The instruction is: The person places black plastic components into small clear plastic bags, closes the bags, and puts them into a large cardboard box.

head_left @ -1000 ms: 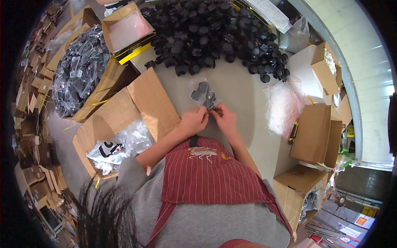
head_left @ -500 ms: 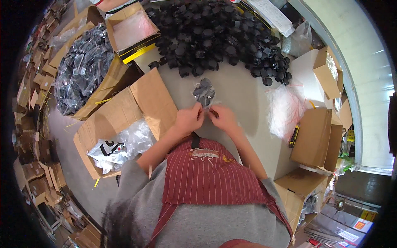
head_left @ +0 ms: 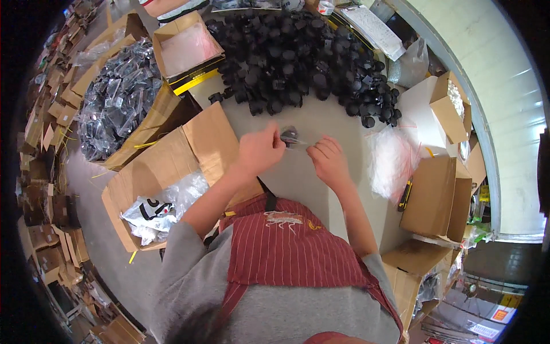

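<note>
Above the bench (head_left: 292, 172), between the black heap (head_left: 298, 63) along its far edge and its near edge, the left hand (head_left: 260, 150) pinches a small clear bag (head_left: 291, 136) with dark contents in its grip. The right hand (head_left: 330, 162) is curled near the bag's other end; whether its grip catches the plastic, I cannot tell. Loose plastic bags (head_left: 392, 157) lie toward the bench's right edge, an open carton (head_left: 152, 166) at its left.
</note>
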`<state>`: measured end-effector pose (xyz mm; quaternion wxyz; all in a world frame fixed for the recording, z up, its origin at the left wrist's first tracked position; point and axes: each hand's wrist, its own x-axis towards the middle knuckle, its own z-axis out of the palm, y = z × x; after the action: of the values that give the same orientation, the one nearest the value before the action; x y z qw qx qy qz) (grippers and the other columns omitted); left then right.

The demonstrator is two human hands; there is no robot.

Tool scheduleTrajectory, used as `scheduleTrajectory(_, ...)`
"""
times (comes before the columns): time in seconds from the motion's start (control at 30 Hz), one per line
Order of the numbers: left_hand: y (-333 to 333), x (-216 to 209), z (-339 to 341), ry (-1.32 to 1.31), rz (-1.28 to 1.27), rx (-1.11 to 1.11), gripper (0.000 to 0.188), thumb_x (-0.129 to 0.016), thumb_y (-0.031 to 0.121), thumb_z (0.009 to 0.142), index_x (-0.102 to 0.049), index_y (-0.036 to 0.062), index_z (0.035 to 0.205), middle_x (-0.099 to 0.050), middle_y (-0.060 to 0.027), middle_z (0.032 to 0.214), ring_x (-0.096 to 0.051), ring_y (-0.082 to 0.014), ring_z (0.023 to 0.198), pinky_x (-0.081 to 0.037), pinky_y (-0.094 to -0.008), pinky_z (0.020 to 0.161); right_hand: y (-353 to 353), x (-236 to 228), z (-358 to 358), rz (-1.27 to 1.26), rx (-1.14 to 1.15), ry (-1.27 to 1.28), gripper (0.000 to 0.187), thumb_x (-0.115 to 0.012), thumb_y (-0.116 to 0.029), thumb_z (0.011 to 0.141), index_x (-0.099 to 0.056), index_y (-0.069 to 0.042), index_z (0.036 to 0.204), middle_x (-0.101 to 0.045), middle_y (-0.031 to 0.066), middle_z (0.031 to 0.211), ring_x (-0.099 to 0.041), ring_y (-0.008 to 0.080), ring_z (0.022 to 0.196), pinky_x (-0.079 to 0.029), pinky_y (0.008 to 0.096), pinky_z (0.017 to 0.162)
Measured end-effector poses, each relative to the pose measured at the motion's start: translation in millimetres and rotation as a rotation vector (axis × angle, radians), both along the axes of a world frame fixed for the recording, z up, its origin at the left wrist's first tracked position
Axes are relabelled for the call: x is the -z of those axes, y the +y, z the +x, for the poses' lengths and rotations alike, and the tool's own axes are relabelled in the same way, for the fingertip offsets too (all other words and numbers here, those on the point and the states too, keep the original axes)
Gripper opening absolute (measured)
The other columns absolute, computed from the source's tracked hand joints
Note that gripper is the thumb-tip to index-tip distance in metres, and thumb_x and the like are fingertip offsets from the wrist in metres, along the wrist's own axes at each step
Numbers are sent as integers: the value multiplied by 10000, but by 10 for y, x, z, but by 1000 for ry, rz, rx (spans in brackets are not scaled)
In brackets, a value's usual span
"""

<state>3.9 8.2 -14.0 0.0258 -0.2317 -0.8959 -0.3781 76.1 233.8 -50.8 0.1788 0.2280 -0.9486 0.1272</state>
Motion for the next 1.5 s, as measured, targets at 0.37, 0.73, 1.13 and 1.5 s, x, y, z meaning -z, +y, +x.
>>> scheduleTrajectory(0.37,-35,-141,162,-142,-219,297,149,-610,198,775,-664,93,866,-690,-107,798,-663,-329,745,-524,-433,655,-410,-492,337,-265,-124,-144,173,-741,-107,703,-629,-66,829,-613,90,1019,-562,330,1025,-451,434,881)
scheduleTrajectory(0.73,-112,-204,401,340,-133,328,66,-650,162,779,-638,103,805,-598,-46,741,-622,-263,713,-517,-382,591,-436,-529,480,-239,14,-37,161,-725,-81,739,-629,-57,867,-624,67,911,-591,274,882,-453,408,835)
scheduleTrajectory(1.13,-83,28,385,41,243,394,244,-708,164,811,-633,120,1039,-661,-71,946,-644,-267,893,-527,-376,716,-475,-387,456,-368,10,-26,166,-703,-15,760,-648,-35,915,-644,89,971,-601,302,899,-471,404,800)
scheduleTrajectory(1.5,101,128,514,199,288,275,113,-673,185,851,-652,141,954,-632,-70,793,-636,-287,734,-502,-401,612,-440,-365,529,-421,104,22,131,-684,23,779,-648,-34,891,-660,116,961,-628,311,874,-494,383,772)
